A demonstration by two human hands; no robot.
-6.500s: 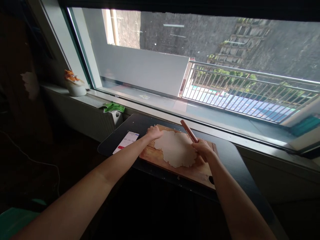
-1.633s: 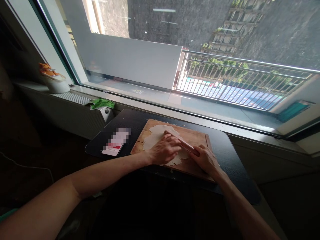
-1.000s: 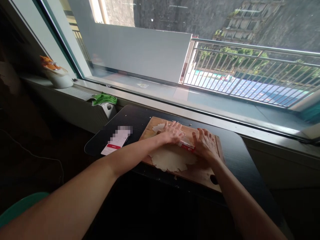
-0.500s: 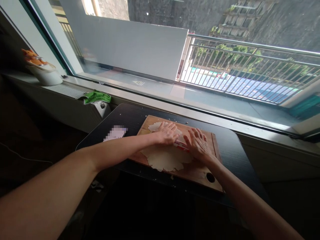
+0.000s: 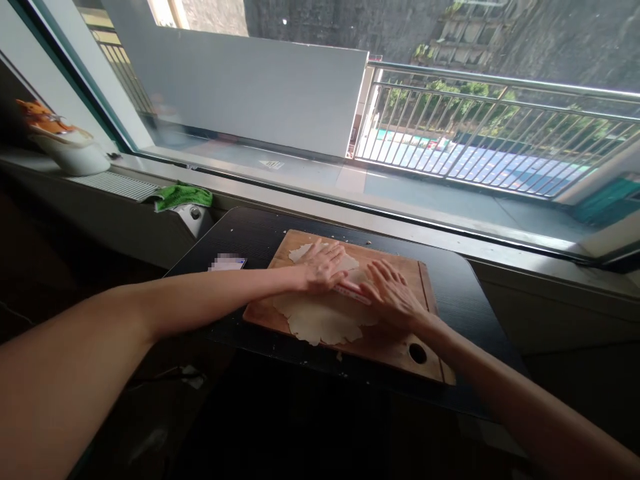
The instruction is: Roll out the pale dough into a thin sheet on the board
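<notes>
A thin, ragged-edged sheet of dough (image 5: 325, 322) lies across a wooden cutting board (image 5: 385, 348). Over its middle rests a slim roller-like cylinder with red and white print (image 5: 353, 291). My left hand (image 5: 324, 265) lies flat over the cylinder's left part, fingers stretched toward the window. On its right end rests my right hand (image 5: 393, 288), palm down with fingers extended. Both hands press from above without wrapping round it. The cylinder's ends are hidden under the hands.
The board sits on a dark table (image 5: 467, 300) with crumbs near its far edge. Left of the board lies a phone (image 5: 227, 264), partly behind my left forearm. A green cloth (image 5: 184, 196) and a white pot (image 5: 73, 150) are on the ledge by the window.
The cylinder has turned under my palms, so its red print shows differently. Both hands stay flat on it. The whole view has shifted slightly.
</notes>
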